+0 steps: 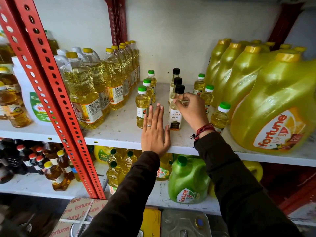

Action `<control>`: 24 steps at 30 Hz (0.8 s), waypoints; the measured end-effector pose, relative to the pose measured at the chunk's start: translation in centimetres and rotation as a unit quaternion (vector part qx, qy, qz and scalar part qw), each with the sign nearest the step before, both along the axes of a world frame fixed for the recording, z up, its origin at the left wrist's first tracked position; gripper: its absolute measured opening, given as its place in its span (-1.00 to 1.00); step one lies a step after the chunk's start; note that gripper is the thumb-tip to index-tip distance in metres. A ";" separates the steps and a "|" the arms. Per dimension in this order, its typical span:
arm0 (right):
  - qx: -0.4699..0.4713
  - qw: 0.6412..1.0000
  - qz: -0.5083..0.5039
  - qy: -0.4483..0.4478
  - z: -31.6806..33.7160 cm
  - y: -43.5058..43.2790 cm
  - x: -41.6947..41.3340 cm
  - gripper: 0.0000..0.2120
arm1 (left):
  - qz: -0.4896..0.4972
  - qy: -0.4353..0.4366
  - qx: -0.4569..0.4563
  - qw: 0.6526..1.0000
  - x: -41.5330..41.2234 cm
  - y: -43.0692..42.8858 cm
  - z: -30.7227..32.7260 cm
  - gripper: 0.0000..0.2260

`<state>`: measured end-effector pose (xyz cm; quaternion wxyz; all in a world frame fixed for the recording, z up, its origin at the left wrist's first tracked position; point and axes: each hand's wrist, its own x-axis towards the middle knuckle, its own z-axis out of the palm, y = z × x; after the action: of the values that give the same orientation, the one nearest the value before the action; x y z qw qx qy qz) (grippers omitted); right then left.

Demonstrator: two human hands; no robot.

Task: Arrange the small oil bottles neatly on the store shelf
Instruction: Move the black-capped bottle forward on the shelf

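On the white shelf (119,129) stand three rows of small oil bottles. Three green-capped bottles (142,106) line up on the left. Three black-capped clear bottles run down the middle, and my right hand (191,108) grips the neck of the front black-capped bottle (176,115). Three more green-capped bottles (219,117) stand in a loose line on the right. My left hand (154,132) lies flat on the shelf with fingers straight, between the left row and the front black-capped bottle, its thumb by that bottle's base.
Tall clear oil bottles (89,93) crowd the shelf's left part. Big yellow Fortune jugs (273,106) fill the right. A red slotted upright (51,79) crosses in front at left. The lower shelf holds a green jug (188,182) and more bottles.
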<state>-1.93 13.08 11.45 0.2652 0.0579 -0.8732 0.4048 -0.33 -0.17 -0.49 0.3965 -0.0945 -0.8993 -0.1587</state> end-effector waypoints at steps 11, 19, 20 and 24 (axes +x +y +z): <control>0.043 0.999 0.017 0.007 0.0 0.1 2.2 -0.71 | -0.018 0.002 0.022 1.000 0.2 0.0 0.1 -0.40; 0.052 0.999 0.010 0.012 -0.4 0.6 5.1 -0.70 | -0.032 0.002 0.050 0.998 0.3 0.0 0.2 -0.39; 0.053 0.998 0.007 0.014 -0.4 0.6 5.5 -0.70 | -0.032 0.002 0.053 0.998 0.3 0.0 0.2 -0.39; 0.060 0.998 0.005 0.020 -0.3 0.7 6.4 -0.69 | -0.028 -0.001 0.054 0.998 0.2 0.0 0.1 -0.39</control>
<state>4.52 13.73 11.11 0.2763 0.0859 -0.8901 0.3522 -0.11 -0.13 -0.40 0.3956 -0.0983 -0.8868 -0.2179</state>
